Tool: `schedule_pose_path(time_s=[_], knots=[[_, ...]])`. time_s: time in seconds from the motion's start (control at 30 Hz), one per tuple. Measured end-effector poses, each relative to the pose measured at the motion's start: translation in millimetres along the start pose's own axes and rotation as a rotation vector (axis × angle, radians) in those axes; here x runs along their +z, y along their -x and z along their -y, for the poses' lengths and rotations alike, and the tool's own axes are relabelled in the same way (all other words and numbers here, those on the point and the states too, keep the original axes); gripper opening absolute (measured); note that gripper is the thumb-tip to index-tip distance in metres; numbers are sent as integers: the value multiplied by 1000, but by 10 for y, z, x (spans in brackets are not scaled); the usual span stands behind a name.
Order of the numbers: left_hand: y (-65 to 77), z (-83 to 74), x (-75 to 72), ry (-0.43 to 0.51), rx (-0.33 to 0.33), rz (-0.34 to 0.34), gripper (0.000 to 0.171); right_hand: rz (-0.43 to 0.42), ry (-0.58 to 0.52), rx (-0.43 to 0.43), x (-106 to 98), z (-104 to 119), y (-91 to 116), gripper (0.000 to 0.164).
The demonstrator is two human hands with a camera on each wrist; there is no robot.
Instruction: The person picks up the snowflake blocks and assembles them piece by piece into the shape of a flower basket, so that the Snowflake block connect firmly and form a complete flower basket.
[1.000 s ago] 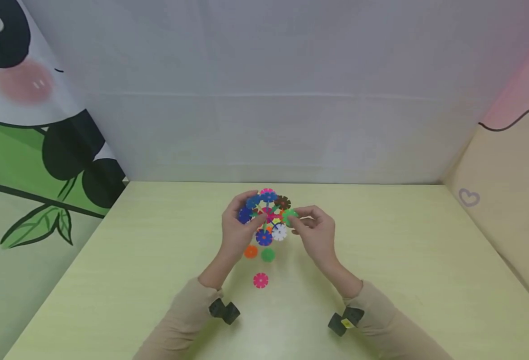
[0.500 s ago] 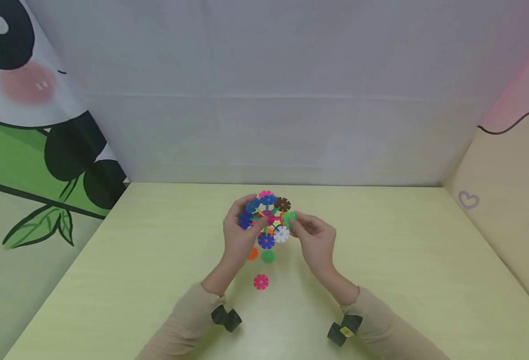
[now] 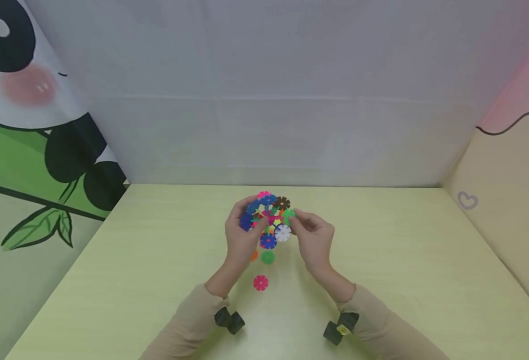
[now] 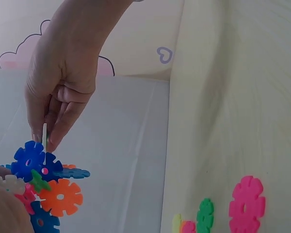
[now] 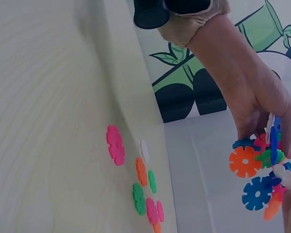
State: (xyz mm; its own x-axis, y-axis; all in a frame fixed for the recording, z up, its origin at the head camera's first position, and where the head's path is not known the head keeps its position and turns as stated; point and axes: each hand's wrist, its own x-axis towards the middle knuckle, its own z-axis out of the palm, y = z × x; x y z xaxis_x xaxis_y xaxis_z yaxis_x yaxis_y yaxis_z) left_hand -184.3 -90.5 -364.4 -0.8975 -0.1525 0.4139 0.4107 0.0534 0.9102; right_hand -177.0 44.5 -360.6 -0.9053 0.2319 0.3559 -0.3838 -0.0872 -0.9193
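A cluster of interlocking plastic snowflake discs (image 3: 268, 241) in blue, pink, orange, white, brown and green is held up over the table in the head view. My left hand (image 3: 241, 242) grips its left side, thumb across the front, fingers behind. At its right edge my right hand (image 3: 316, 242) pinches a light green disc (image 3: 288, 215) between thumb and fingers. In the left wrist view that disc (image 4: 45, 132) shows edge-on, against the blue discs (image 4: 29, 160). The right wrist view shows the left hand (image 5: 264, 94) reaching down onto the cluster, with an orange disc (image 5: 245, 161) outermost.
Below the cluster, a green disc (image 3: 268, 257) and a pink disc (image 3: 260, 283) lie on the pale table (image 3: 404, 280). An orange disc (image 3: 254, 255) is partly covered by the left wrist. More loose discs, including a white one (image 5: 144, 151), show in the right wrist view.
The right fingers have drawn in closer around the light green disc at the cluster's edge. My left wrist has shifted slightly right and covers more of the loose orange disc.
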Motion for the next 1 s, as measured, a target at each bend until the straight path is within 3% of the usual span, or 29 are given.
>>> schedule_pose_path(time_s=[0.17, 0.3, 0.43, 0.57, 0.67, 0.87, 1.0], knots=[[32, -131, 16, 13, -9, -18, 41, -33, -6, 44, 31, -15, 13, 17], [36, -140, 14, 16, -17, -24, 40, -46, -12, 47, 54, -22, 22, 16], [43, -114, 12, 4, -31, -34, 40, -49, -9, 55, 68, -11, 32, 16], [25, 42, 2, 9, -51, -47, 41, -20, 19, 36, 59, -18, 34, 16], [2, 160, 2, 41, -97, -52, 43, 31, 53, -6, 15, -60, 0, 16], [-52, 167, 8, 102, -234, -45, 48, 199, 78, -53, -145, -147, -121, 21], [-111, 146, -20, 130, -351, -39, 49, 358, 191, -175, -258, -126, -187, 28]])
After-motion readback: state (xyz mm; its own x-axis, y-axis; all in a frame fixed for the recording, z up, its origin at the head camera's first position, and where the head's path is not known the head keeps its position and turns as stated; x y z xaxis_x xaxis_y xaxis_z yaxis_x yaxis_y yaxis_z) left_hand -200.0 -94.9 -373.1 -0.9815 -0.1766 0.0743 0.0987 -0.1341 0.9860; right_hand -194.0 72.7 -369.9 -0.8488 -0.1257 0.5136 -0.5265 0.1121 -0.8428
